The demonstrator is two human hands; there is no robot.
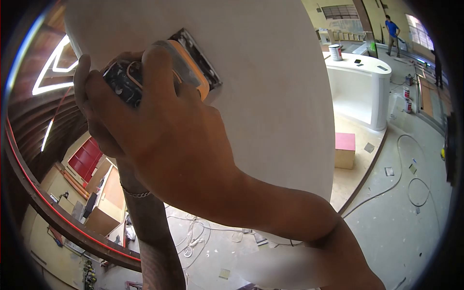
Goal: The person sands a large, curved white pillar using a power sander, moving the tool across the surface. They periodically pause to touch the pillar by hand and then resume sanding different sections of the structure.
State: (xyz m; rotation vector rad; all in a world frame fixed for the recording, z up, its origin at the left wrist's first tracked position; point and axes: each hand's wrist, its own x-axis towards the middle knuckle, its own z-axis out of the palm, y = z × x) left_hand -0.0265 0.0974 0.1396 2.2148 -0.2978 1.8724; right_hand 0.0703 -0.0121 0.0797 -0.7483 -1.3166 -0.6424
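Observation:
A power sander (191, 67) with an orange and grey body and a dark flat base leans against a large white curved panel (270, 96). My right hand (169, 125) is wrapped over the sander, its fingers closed around the black, speckled grip (123, 82). Behind it, my left hand (99, 135) is partly hidden, its fingers curled up along the grip's left side. A chain bracelet (139, 195) circles the left wrist. My right forearm crosses in front of the panel's lower part. The sander's contact with the panel is partly hidden by its body.
At the right, a white curved counter (357, 92) carries a can (335, 52). A pink-topped box (345, 150) stands below it. Cables (398, 164) and scraps lie on the floor. A person in blue (391, 31) stands far back. Wooden cabinets (105, 203) are at the lower left.

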